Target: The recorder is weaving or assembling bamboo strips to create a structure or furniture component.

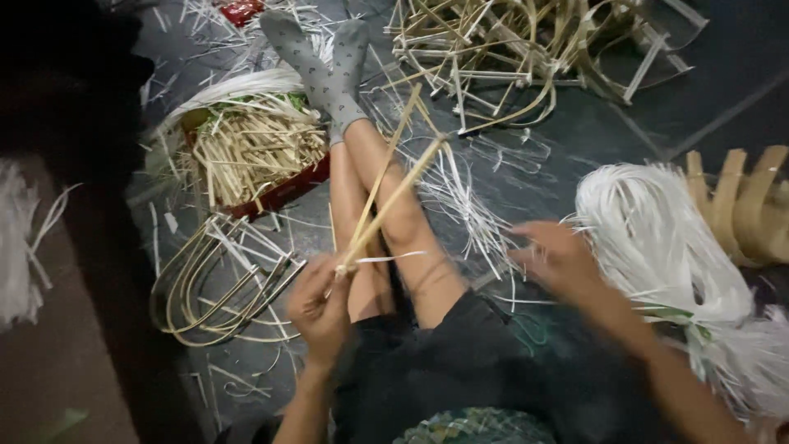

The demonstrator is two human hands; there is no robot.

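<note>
Bamboo sticks (pixel 386 193), two thin pale ones, cross in a narrow V over the person's legs, their near ends pinched in the left hand (pixel 320 300). A white strip (pixel 394 258) trails rightward from that grip. The right hand (pixel 559 261), blurred, reaches with loosely spread fingers toward a bundle of white strips (pixel 657 238) on the right; whether it pinches a strip cannot be told. On the floor (pixel 575 131), far left, a red tray (pixel 279 193) holds many short sticks; bent bamboo loops (pixel 214 288) lie nearer.
</note>
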